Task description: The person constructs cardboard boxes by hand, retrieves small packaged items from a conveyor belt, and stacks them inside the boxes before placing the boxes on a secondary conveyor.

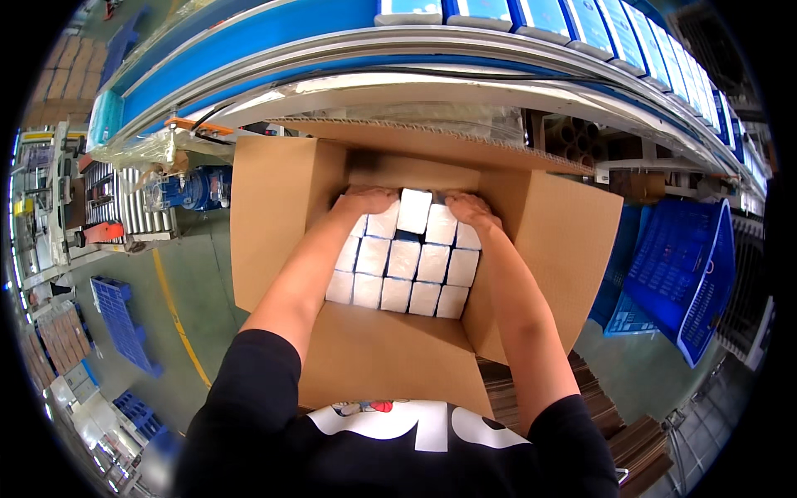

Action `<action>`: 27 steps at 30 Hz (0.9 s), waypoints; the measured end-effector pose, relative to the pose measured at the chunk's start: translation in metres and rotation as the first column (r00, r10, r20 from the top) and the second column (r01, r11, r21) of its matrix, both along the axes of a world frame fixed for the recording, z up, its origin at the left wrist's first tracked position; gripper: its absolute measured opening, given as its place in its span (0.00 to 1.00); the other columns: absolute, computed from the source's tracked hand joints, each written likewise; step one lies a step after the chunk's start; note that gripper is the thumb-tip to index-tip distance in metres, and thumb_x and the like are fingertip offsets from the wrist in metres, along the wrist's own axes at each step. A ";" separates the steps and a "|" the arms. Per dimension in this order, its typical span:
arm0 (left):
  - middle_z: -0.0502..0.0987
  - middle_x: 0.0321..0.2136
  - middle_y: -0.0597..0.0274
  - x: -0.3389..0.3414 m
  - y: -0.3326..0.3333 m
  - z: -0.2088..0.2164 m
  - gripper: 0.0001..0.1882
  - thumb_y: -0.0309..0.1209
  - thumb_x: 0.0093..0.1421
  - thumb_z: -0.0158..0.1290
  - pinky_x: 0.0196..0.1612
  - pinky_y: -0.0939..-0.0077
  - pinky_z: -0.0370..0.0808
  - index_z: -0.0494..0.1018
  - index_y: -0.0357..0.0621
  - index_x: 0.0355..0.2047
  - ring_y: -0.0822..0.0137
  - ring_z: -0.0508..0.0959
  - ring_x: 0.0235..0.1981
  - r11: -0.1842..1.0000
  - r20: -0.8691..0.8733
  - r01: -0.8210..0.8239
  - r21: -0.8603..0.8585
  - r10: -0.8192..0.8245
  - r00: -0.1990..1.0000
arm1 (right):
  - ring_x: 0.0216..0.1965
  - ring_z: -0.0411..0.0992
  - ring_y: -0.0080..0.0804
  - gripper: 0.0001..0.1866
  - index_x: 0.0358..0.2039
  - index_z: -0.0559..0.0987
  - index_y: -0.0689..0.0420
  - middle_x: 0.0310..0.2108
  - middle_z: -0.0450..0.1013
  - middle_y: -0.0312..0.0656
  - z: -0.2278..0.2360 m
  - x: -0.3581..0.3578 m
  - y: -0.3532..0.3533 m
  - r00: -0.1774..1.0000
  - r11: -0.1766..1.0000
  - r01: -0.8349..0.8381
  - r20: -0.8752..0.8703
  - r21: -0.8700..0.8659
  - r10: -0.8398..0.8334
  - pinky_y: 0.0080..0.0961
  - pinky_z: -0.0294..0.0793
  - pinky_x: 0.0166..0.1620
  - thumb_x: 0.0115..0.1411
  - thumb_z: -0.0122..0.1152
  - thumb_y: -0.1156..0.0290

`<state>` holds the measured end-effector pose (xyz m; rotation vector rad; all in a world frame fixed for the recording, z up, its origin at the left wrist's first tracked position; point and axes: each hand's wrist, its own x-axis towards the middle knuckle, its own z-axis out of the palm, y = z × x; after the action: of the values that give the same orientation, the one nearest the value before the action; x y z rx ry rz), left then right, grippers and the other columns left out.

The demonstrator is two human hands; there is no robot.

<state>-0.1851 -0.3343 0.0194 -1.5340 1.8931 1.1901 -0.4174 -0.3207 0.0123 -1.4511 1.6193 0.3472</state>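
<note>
An open cardboard box [274, 216] stands before me, with rows of white-ended tissue packs [403, 260] packed tightly inside. In the far row, the middle tissue pack [414, 211] sticks up above its neighbours, and a dark gap shows just below it. My left hand [369, 200] lies over the far-left packs, fingers stretched toward the raised one. My right hand [471, 208] rests over the far-right packs, its fingers also extended. Both hands touch the packs beside the raised one, and neither is wrapped round a pack. Some fingertips are hidden behind the far row.
Beyond the box runs a blue conveyor [249, 50] with a metal rail, carrying a line of blue-and-white packs [540, 21]. Blue crates [681, 274] stand to the right. Flattened cardboard [639, 448] is stacked at lower right. A blue pallet [124, 324] and roller conveyor [137, 203] are at left.
</note>
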 end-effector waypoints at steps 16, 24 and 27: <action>0.62 0.58 0.57 0.127 0.029 0.216 0.33 0.46 0.61 0.47 0.60 0.65 0.58 0.55 0.42 0.60 0.61 0.63 0.58 0.864 -0.712 -0.235 0.444 0.500 0.493 | 0.46 0.70 0.40 0.25 0.43 0.77 0.58 0.44 0.73 0.48 0.304 -0.057 -0.160 0.868 0.283 0.484 0.494 -0.828 -0.040 0.35 0.68 0.49 0.58 0.50 0.49; 0.71 0.49 0.53 0.152 -0.107 0.306 0.22 0.39 0.63 0.44 0.52 0.70 0.68 0.64 0.38 0.53 0.64 0.73 0.48 0.701 -0.909 -0.648 0.299 0.416 0.031 | 0.53 0.65 0.53 0.50 0.57 0.62 0.66 0.51 0.66 0.59 0.263 -0.054 -0.207 0.907 0.630 0.335 0.059 -0.700 -0.417 0.39 0.65 0.54 0.48 0.49 0.33; 0.73 0.46 0.56 0.170 -0.155 0.254 0.26 0.41 0.58 0.53 0.50 0.75 0.68 0.65 0.39 0.52 0.69 0.73 0.45 0.662 -0.762 -0.734 0.152 0.551 0.340 | 0.52 0.65 0.50 0.47 0.55 0.63 0.65 0.52 0.65 0.55 0.294 0.024 -0.195 0.952 0.881 0.303 0.151 -0.364 -0.266 0.43 0.69 0.49 0.50 0.51 0.34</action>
<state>-0.0147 -0.4897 0.2733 -2.3000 1.9195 2.3994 -0.3939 -0.5161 0.3062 -1.4528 1.8597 -0.2220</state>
